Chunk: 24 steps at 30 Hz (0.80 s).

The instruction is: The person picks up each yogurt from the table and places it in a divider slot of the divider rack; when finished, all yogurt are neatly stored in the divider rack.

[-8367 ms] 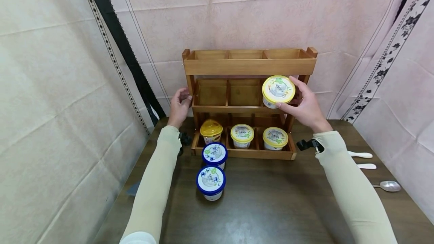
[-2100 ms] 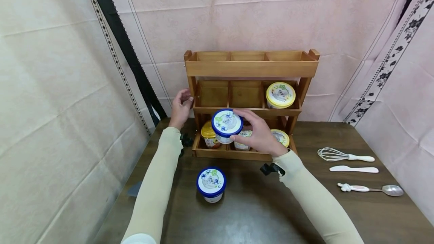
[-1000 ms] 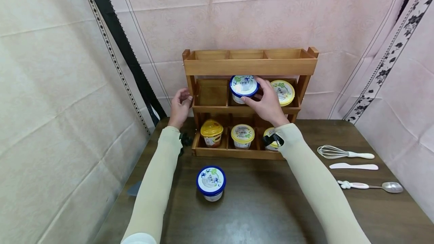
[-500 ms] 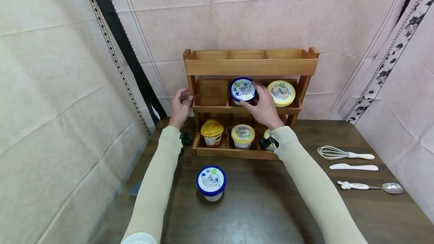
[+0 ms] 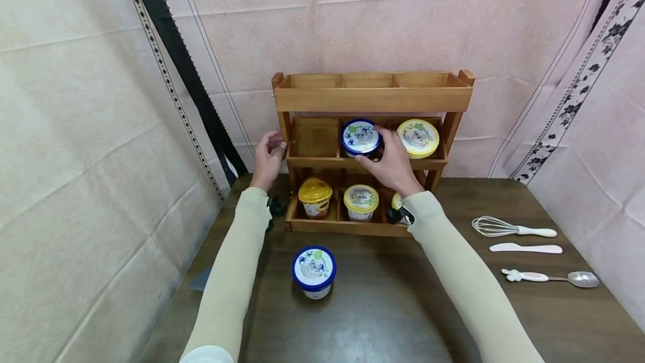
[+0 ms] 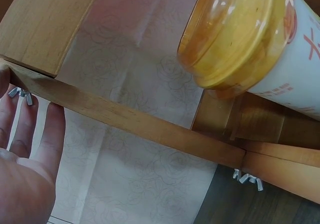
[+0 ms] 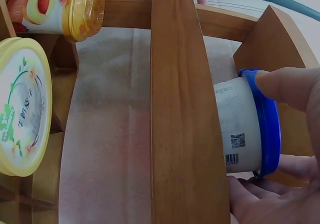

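Observation:
My right hand (image 5: 392, 164) grips a white tub with a blue lid (image 5: 360, 137), thumb and fingers around the lid's right side. This tub is in the middle compartment of the middle tier of a wooden rack (image 5: 373, 96); in the right wrist view, a rack board hides its lower part. My left hand (image 5: 269, 160) holds the rack's left side post, thumb and fingertips at its edges in the left wrist view. Right of the held tub sits a yellow-lidded tub (image 5: 417, 139). A second blue-lidded tub (image 5: 313, 270) stands upright on the table in front.
On the bottom tier stand a cup with a domed yellow lid (image 5: 314, 198), a yellow-lidded tub (image 5: 360, 203), and another mostly behind my right wrist. A whisk (image 5: 509, 228), a white knife (image 5: 526, 249) and a spoon (image 5: 549, 278) lie on the table's right. Pale cloth hangs behind.
A yellow-lidded tub went into the middle tier's right compartment. My right hand then lifted a blue-lidded tub from the table and lowered it into the middle compartment. My left hand stayed at the post.

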Motion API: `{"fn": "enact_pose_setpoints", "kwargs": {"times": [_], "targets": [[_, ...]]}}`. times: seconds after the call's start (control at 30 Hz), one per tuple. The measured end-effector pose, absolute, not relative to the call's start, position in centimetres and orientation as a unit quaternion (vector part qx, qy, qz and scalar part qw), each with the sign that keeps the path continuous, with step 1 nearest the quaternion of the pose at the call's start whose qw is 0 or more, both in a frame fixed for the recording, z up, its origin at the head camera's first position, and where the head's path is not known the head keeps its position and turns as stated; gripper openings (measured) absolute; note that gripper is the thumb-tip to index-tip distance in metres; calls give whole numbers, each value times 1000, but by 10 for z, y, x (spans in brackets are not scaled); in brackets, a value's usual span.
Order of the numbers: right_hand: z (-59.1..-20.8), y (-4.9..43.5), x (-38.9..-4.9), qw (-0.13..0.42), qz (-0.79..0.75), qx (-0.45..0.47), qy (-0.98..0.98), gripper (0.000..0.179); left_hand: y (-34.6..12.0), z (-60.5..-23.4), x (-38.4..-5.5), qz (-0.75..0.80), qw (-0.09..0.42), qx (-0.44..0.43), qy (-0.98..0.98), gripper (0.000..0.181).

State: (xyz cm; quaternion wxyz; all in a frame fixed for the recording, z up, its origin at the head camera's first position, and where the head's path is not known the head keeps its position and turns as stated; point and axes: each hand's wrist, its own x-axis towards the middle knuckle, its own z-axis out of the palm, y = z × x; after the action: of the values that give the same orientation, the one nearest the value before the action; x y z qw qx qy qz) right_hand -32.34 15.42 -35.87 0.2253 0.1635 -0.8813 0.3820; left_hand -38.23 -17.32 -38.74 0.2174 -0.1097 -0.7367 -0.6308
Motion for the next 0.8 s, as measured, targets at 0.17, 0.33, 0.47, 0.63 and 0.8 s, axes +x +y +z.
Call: {"fn": "enact_pose_setpoints", "kwargs": {"times": [0.17,0.33,0.47,0.63,0.8], "targets": [[-358,156,-318,224,402,175,-870,88,-173,-388,-383,-631,218,-111,-737,37],[-354,159,-308,218,420,176,-863,86,-177,-397,-397,-630,220,-108,-736,37],[-354,161,-295,220,431,178,-857,84,-181,-406,-408,-632,220,-108,-735,38],[-360,162,-276,229,449,191,-842,75,-184,-411,-410,-639,216,-117,-729,36],[-369,159,-262,223,465,211,-830,68,-184,-409,-409,-639,220,-124,-726,35]]}}
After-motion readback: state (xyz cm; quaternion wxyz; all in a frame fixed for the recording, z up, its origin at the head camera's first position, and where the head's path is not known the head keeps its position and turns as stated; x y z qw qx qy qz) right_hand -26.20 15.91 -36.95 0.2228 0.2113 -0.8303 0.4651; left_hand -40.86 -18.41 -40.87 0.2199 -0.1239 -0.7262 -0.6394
